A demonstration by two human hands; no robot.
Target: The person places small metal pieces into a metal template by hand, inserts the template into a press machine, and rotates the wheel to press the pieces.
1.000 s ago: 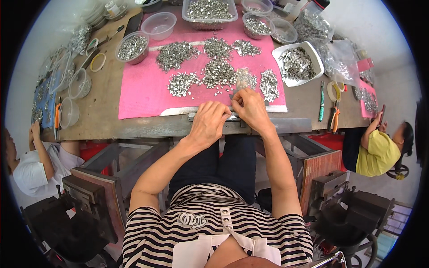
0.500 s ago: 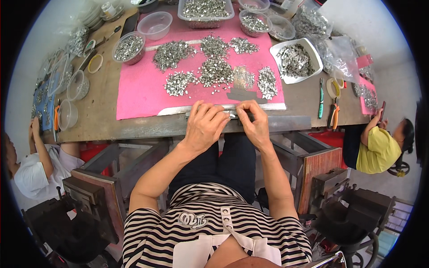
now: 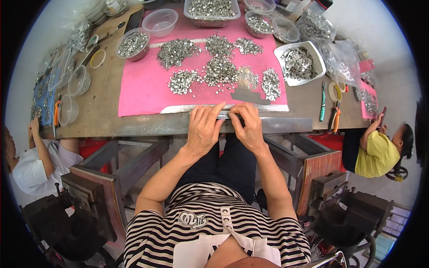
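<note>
At the table's front edge, both hands work close together over a narrow grey metal bar point(image 3: 225, 115). My left hand point(image 3: 204, 128) is closed around its left part, thumb and fingers near the middle. Pinched at the other end, my right hand point(image 3: 247, 127) has its fingertips pressed on the bar. Whether a small piece sits between the fingertips is hidden. Just beyond lies a pink mat point(image 3: 145, 94) with several heaps of small silvery metal pieces point(image 3: 220, 71). A flat grey strip point(image 3: 250, 96) rests by the nearest heaps.
Clear plastic tubs point(image 3: 160, 23) and a white dish point(image 3: 321, 67) of metal pieces stand around the mat. To the right lie a green-handled tool point(image 3: 322, 102) and orange-handled pliers point(image 3: 336, 119). A metal edge bar point(image 3: 286, 124) runs along the front. Co-workers sit at either side.
My right hand has moved slightly left and down, closer to my left hand. My left hand's fingers have straightened somewhat along the bar. The whole view has shifted a little.
</note>
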